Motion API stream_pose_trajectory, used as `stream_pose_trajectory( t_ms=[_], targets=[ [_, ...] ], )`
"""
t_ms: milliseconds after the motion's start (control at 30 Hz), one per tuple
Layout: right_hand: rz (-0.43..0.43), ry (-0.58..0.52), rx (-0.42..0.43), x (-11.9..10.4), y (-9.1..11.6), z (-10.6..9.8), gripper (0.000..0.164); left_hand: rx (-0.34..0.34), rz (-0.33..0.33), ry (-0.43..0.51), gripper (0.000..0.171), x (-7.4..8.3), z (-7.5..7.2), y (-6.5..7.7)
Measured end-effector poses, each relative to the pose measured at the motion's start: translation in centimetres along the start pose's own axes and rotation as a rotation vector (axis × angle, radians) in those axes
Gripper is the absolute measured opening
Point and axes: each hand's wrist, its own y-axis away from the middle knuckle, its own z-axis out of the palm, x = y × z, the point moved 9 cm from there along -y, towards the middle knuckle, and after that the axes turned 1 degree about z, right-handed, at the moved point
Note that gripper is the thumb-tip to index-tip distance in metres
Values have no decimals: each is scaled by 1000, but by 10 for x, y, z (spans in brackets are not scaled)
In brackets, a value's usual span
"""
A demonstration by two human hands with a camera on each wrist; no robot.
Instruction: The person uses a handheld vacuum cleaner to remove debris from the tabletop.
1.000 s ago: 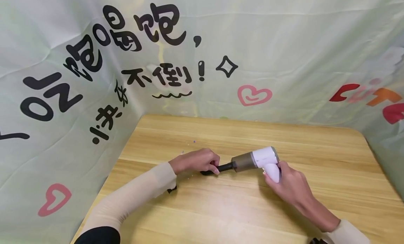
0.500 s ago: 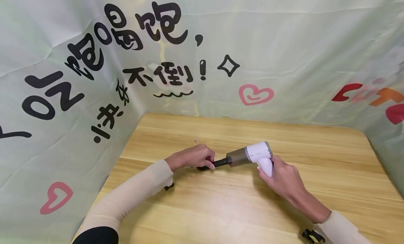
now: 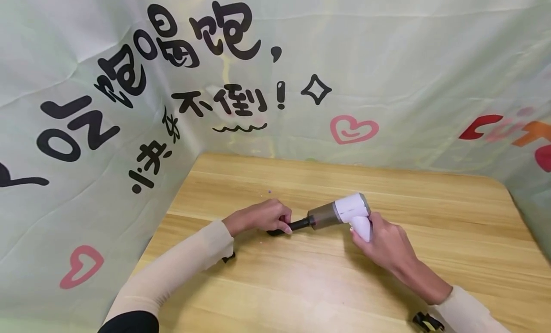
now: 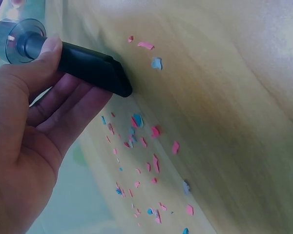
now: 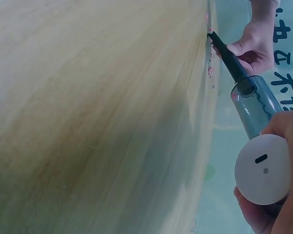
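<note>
- Pale cloth backdrop [image 3: 409, 60] on the walls, printed with large black Chinese lettering, pink heart outlines and, at the right, red and orange shapes.
- Wooden table [image 3: 318, 280], light brown with visible grain, its far corners rounded, set against the cloth.
- Two arms in beige sleeves [image 3: 185, 263] reach in from the lower left and lower right.
- Handheld vacuum [image 3: 352, 206], white with a smoky see-through dust cup [image 3: 324, 216], held over the middle of the table between the hands, front end pointing left.
- Right hand [image 3: 393, 244] grips the vacuum's white handle.
- Left hand [image 3: 271, 216] grasps the black nozzle [image 4: 90, 66], thumb on one side and fingers on the other.
- Small paper scraps [image 4: 156, 163], pink, blue and greyish, lie scattered on the table near the nozzle's tip; whether the tip touches the wood is hard to tell.
</note>
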Motion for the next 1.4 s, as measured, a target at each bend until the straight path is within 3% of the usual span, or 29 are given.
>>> stream_pose_trajectory(
  t_ms=[767,1400],
  targets=[
    [-59,-6,30,-12,5,0,43,-12,3,41,18,3,4,12],
    [-65,-9,33,-10,-4,-3,45,9,-25,55,17,-1,-1,9]
  ],
)
